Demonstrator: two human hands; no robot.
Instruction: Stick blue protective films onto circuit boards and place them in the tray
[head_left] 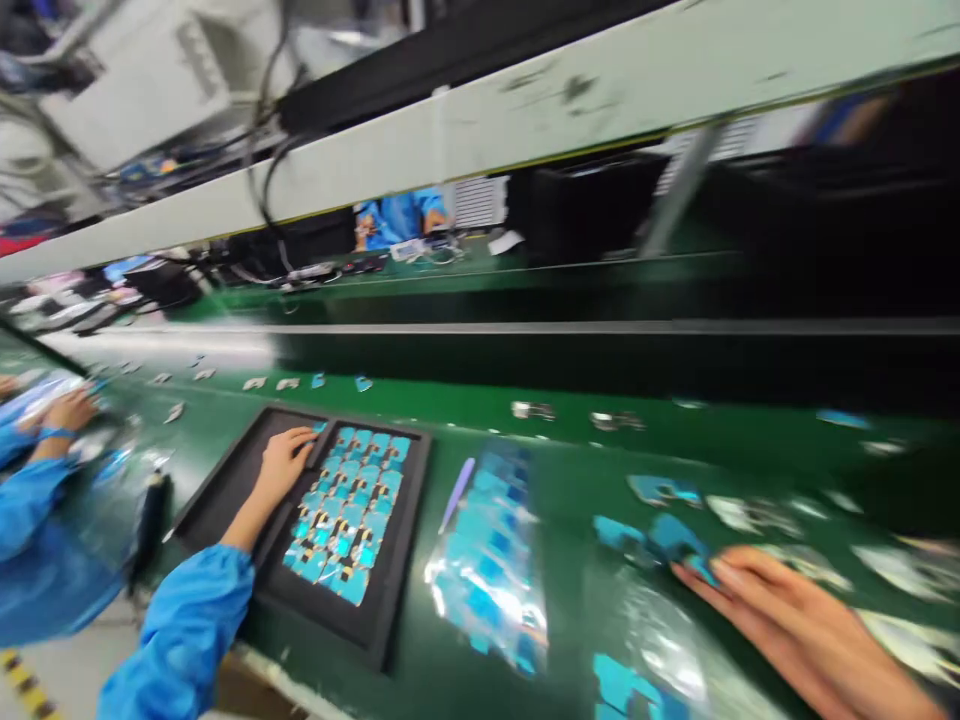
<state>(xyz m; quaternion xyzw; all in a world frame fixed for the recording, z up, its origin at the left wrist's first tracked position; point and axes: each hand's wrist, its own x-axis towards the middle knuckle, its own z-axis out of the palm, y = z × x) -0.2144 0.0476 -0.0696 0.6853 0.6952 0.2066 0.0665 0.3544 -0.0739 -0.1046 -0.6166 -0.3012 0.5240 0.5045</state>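
My left hand (283,462) lies on a black tray (225,480), fingers curled at the upper left corner of its grid of several small blue parts (349,510). My right hand (757,590) reaches out flat over the green bench (570,560) at the lower right, fingertips touching a loose blue part (679,540). It is smeared by motion, and the fingers look stretched out. A clear sheet carrying several blue parts (491,560) lies between the two hands.
Another person in blue sleeves works at the far left, a hand (69,410) on the bench. Loose blue and silvery parts (757,512) are scattered across the right. A conveyor belt (600,360) runs behind, with a white rail (525,110) overhead and another worker (397,215) beyond.
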